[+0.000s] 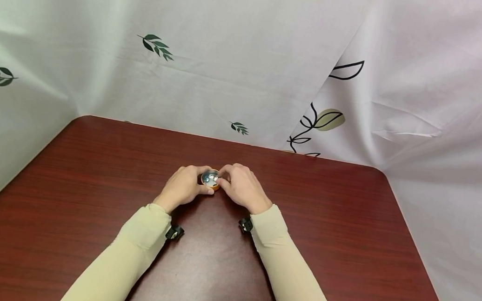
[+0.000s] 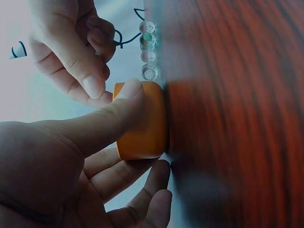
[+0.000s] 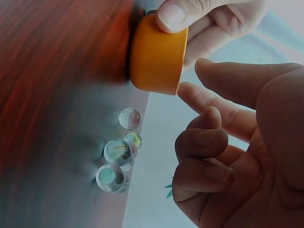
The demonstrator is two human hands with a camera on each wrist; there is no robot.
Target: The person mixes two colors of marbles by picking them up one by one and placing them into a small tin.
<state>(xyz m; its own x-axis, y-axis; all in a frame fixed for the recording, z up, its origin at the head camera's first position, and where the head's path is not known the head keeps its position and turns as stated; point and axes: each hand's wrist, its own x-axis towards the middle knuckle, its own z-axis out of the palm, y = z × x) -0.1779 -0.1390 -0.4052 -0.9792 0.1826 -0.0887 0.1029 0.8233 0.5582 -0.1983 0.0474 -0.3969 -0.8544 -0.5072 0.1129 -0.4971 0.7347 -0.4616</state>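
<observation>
A small orange cup (image 1: 210, 186) stands upright on the dark red table; the head view shows something shiny and clear inside it, too small to make out. My left hand (image 1: 183, 184) grips it from the left, the thumb on the near side and fingers round the far side. At the right rim is my right hand (image 1: 242, 186). Its index fingertip (image 3: 187, 93) meets the rim and its thumb is apart from it, with nothing visible between them; the other fingers are curled in. Past the cup, clear glass marbles (image 3: 129, 118) sit on the table in the right wrist view.
Several marbles (image 2: 147, 40) form a row beyond the cup in the left wrist view, some with coloured centres. Pale cloth (image 1: 212, 74) with leaf prints hangs behind the table (image 1: 323, 231) and at both sides. Each wrist carries a small black camera (image 1: 174, 232).
</observation>
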